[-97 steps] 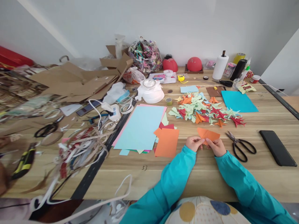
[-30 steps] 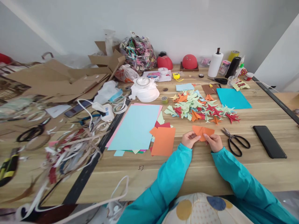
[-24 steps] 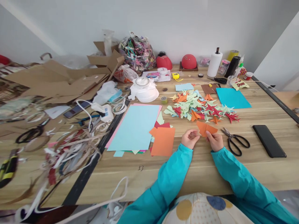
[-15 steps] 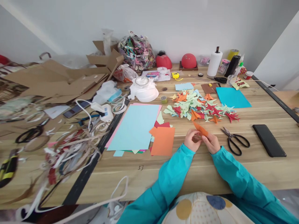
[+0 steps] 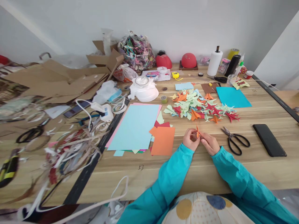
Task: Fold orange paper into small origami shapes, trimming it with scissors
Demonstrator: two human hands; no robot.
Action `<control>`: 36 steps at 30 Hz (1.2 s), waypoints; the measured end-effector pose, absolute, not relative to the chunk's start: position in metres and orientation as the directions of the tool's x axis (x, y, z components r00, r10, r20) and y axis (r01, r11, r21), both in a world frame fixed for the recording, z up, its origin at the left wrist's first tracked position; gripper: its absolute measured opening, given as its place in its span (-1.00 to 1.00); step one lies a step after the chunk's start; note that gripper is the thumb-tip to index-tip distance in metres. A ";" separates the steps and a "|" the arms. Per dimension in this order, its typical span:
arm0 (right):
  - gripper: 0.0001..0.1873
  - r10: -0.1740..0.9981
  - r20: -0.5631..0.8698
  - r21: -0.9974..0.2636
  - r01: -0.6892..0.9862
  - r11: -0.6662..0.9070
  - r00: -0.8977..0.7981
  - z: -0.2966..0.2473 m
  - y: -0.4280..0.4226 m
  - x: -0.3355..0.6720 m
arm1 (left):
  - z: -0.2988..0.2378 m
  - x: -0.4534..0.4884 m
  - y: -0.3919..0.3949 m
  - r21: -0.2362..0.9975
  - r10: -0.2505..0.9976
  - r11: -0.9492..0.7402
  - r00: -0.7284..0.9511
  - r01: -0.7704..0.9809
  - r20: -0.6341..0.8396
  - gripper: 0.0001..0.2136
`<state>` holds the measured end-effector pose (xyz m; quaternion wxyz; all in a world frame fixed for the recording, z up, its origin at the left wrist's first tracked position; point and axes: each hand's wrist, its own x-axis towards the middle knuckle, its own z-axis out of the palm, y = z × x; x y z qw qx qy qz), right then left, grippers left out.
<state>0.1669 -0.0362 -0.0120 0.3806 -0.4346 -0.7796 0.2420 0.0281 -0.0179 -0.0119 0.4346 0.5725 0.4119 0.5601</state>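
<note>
A small folded piece of orange paper [image 5: 197,132] stands nearly edge-on between my hands, above the wooden table. The fingertips of my left hand [image 5: 191,139] are closed on it from the left. My right hand [image 5: 210,143] pinches it from the right, thumb and fingers together at its lower part. Just beyond my hands lies a heap of folded paper shapes [image 5: 191,104] in pale green, orange and red. An orange paper sheet [image 5: 163,141] lies to the left of my left hand. Black-handled scissors [image 5: 234,140] rest to the right of my right hand, blades partly apart.
A stack of coloured paper with a light blue sheet [image 5: 135,126] on top lies further left. A black phone [image 5: 269,140] is at the right. Tangled strips [image 5: 72,149] and cardboard [image 5: 58,81] cover the left side. A paper roll [image 5: 215,63] stands behind.
The orange paper has turned from a broad, slanted face to a narrow, nearly upright edge between my fingers. My hands have shifted only slightly; the things on the table have stayed put.
</note>
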 end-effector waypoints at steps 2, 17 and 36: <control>-0.59 0.872 0.375 -0.718 0.497 0.488 -0.314 -0.011 -0.037 0.166 | -0.012 0.027 -0.018 0.959 0.957 -0.282 0.058 -0.031 0.284 -0.80; -0.57 0.996 0.003 -1.000 0.001 0.003 0.091 -0.009 -0.025 0.165 | -0.026 0.031 -0.011 0.974 0.996 -0.081 0.021 -0.213 0.087 -0.72; -0.62 0.983 -0.078 -0.985 -0.164 -0.051 0.164 -0.012 -0.022 0.172 | -0.013 0.017 -0.005 0.960 0.994 0.056 0.104 -0.274 -0.029 -0.88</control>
